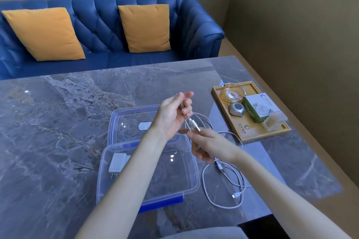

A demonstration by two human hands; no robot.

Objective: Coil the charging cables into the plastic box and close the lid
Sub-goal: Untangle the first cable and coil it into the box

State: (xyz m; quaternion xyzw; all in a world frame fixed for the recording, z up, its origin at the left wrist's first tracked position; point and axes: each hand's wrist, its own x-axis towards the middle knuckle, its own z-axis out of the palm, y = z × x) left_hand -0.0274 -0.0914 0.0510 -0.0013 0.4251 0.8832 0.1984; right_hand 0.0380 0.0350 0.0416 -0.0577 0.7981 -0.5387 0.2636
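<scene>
While my left hand (171,114) and right hand (206,146) both pinch the white cable (219,196) above the open box (149,196), slack trailing on the desk (58,141) could snag, tangling my coil.

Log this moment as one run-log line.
left hand: holds white cable | right hand: grips same cable | plastic box: open, holds charger | lid: off, behind box | coiling: underway
</scene>
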